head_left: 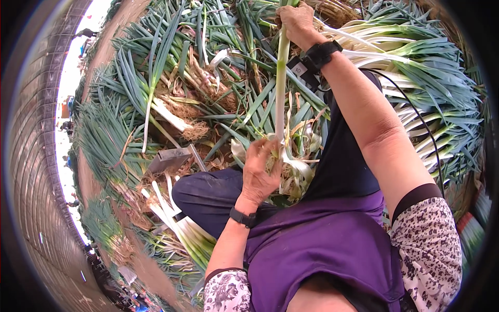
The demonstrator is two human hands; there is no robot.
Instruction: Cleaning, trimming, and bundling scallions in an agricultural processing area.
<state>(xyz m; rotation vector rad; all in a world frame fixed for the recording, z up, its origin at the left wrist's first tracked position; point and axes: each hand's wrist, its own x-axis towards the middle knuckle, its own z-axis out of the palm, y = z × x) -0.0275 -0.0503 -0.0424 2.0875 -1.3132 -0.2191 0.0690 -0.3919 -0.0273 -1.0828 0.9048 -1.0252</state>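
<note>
Green-and-white leek was held stretched between both hands, running upright over the person's lap. Right hand was closed around the green upper stalk. Left hand was clamped on the white lower end, among loose peeled skins. Untrimmed leeks with roots lay heaped ahead; cleaned leeks were stacked to the right. A grey blade-like tool lay near the left knee.

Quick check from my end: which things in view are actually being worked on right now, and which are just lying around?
In hand:
- leek stalk, upper end in right hand
- peeled outer leaves at its base, in left hand

Lying about:
- cleaned leek pile, far right
- uncleaned rooted leeks, left
- flat metal blade on the ground
</note>
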